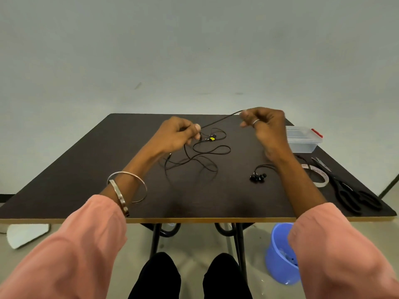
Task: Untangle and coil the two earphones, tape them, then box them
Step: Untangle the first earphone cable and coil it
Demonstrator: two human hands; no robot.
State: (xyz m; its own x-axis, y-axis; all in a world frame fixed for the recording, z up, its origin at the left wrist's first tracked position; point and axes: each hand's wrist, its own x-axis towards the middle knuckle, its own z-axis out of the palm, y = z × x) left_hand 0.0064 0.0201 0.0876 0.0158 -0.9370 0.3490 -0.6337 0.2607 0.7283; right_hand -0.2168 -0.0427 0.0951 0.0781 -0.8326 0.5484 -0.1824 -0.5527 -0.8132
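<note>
Between my hands a stretch of black cord (220, 120) runs taut, my left hand (177, 134) and right hand (264, 121) each pinching it. Pulling harder could cinch the tangle (194, 158) lying on the worktop (86, 169). The second earphone (258, 177) could snag my right wrist.

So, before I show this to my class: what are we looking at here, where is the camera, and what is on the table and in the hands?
There is no machine: a person wears a camera on the head, looking down at their own hands. The left hand and right hand pinch a black earphone cable stretched between them; the rest lies tangled on the dark table. A second earphone lies near the right forearm. At the right sit a clear plastic box, a strip of tape and black scissors.
</note>
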